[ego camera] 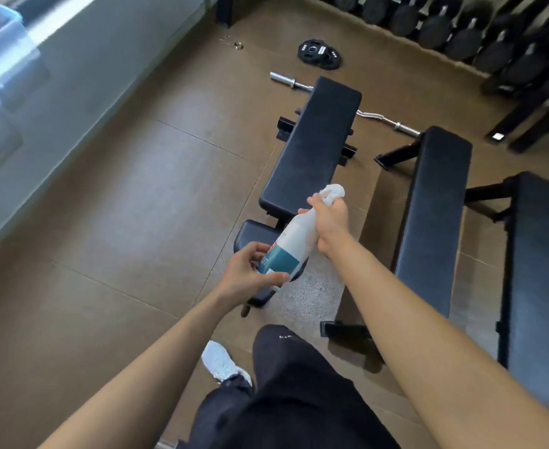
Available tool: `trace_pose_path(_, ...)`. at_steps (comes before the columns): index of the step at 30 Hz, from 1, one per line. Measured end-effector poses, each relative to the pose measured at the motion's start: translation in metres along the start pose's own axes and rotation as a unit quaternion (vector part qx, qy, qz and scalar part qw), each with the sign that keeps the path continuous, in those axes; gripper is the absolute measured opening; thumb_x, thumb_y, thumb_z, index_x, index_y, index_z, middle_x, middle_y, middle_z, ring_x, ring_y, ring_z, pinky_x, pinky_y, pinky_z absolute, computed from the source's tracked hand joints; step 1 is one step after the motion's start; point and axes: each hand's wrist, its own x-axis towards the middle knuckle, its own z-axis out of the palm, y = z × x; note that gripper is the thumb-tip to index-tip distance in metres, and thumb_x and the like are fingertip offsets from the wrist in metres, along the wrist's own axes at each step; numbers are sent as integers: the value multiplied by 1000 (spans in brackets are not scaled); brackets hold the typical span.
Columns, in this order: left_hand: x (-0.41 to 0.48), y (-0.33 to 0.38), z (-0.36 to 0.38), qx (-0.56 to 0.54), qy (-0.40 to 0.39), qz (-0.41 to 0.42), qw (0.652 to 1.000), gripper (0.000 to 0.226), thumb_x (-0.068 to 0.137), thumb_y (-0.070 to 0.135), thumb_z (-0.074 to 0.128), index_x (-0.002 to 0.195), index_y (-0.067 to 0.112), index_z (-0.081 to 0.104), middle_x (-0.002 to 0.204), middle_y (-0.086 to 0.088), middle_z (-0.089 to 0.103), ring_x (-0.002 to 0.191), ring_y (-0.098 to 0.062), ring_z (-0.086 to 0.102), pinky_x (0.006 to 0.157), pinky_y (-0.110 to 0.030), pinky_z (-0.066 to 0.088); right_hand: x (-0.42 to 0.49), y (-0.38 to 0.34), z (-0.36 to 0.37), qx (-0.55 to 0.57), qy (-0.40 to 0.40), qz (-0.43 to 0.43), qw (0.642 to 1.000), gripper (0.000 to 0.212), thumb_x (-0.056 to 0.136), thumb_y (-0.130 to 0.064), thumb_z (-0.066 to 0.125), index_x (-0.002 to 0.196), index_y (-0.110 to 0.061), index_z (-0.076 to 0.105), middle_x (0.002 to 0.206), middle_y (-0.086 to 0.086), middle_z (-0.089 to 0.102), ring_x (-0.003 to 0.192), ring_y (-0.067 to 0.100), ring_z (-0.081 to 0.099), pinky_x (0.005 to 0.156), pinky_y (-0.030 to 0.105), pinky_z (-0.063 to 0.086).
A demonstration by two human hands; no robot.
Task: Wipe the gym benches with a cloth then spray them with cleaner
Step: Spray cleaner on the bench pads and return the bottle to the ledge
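The brown tiled floor (pixel 120 222) fills most of the view, with a glass wall (pixel 40 92) running along the left side. Far right stands a rack of dark dumbbells (pixel 461 27).

Three black padded benches lie side by side, running from near to far: the left bench (pixel 315 140) straight ahead, the middle bench (pixel 431 222) just right of it, and the right bench (pixel 538 286) at the frame's edge. A bent bar (pixel 386 119) lies on the floor behind the far ends of the left and middle benches, and a black weight plate (pixel 320 54) lies farther off.

The spray bottle (pixel 291 251), white with a teal label, is held tilted in the air over the near end of the left bench, its top pointing away from the person. The right hand (pixel 329 218) is closed round its neck just below the white spray head (too blurred to show whether a finger is on the trigger). The left hand (pixel 247 273) cups the bottle's base, fingers curled against the label.

No cloth is in view. With the cleaner in both hands, the wiping looks to be over and the spraying about to begin at the left bench. No wet patches show on any pad, so all three benches probably need spraying.
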Motion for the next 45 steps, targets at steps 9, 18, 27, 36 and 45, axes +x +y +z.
trace_pose_path(9,88,42,-50,61,-68,38,995,66,55,47,92,114,30,67,102,5,71,92,-14,67,86,-35,59,53,-38,25,70,74,25,994,28,101,-27,59,126,-23,47,100,-5,67,77,15,75,59,30,59)
trace_pose_path(18,247,101,-120,197,-147,69,967,68,60,52,92,117,25,66,103,8,69,92,-10,64,83,-32,56,171,-69,90,208,137,53,967,36,98,-26,62,131,-17,49,114,2,67,78,16,77,73,44,64)
trace_pose_path(27,352,162,-157,187,-168,86,964,68,51,57,88,109,30,67,96,13,67,85,-2,60,79,-27,52,250,-146,135,188,180,51,964,36,99,-30,61,132,-18,50,114,0,68,82,17,76,74,41,64)
trace_pose_path(36,461,207,-196,162,-217,98,958,56,61,41,96,107,29,66,99,11,70,92,-7,64,76,-19,50,326,-217,185,141,224,50,963,31,101,-31,59,127,-16,53,106,-1,68,76,17,76,60,30,59)
trace_pose_path(45,573,254,-278,125,-279,85,948,60,58,35,97,106,19,66,85,12,72,72,2,67,70,-18,52,400,-287,278,170,267,55,947,36,102,-28,57,130,-7,52,104,5,67,73,17,72,68,35,59)
